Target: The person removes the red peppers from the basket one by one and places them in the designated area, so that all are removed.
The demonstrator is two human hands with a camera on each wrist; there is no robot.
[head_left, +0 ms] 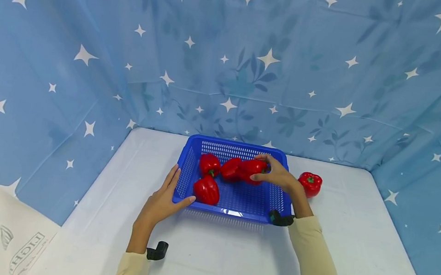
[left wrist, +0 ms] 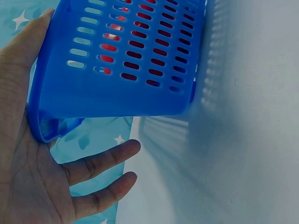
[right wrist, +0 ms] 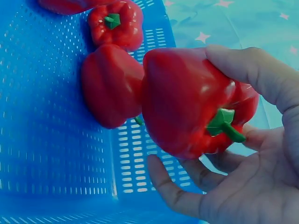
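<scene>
A blue plastic basket [head_left: 231, 211] with slotted walls stands on the white table. My left hand [head_left: 161, 203] rests at its near left corner, thumb along the front rim and two fingers extended below the rim in the left wrist view. Inside the basket, my right hand [head_left: 276, 172] grips a red bell pepper [right wrist: 187, 102] with a green stem between thumb and fingers. Beside it lies another red bell pepper [right wrist: 112, 86], touching or nearly touching. Further left in the basket are a bell pepper [head_left: 209, 164] at the back and one [head_left: 207, 190] at the front.
One more red bell pepper [head_left: 309, 184] stands on the table just right of the basket. Blue star-patterned cloth [head_left: 230, 64] hangs behind and on both sides of the white table [head_left: 212, 262]. Black wrist cameras [head_left: 157, 251] sit on both wrists.
</scene>
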